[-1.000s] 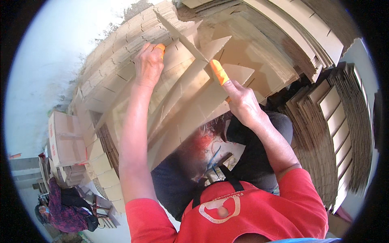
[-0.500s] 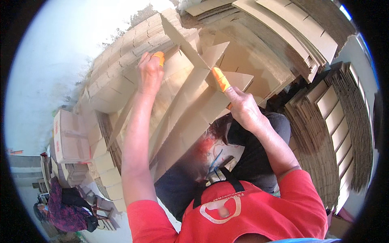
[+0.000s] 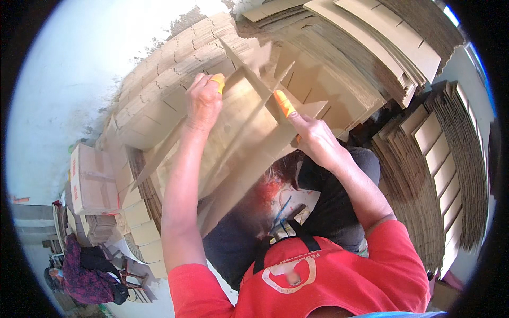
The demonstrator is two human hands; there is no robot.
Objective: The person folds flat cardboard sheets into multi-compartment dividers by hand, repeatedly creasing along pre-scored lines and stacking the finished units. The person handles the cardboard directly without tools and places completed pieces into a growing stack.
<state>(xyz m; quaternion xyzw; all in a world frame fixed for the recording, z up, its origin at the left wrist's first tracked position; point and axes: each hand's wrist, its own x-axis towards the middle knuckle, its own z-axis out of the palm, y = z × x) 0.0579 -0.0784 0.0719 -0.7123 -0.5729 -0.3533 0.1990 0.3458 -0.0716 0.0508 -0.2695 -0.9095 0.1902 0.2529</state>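
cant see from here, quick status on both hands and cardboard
Orange-tipped left hand gripping long tan cardboard strip. Orange-tipped right hand holding crossed tan cardboard strips. Left wrist partly hiding first strip.

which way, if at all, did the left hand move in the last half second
Yes: judged against the carton at left, the left hand has shifted slightly right and down in the picture.

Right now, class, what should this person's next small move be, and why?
Probably the left hand should ease its long cardboard strip toward the crossing strip: the two appear close, though any join is unclear, and the right hand already steadies the crossing strip's near end.
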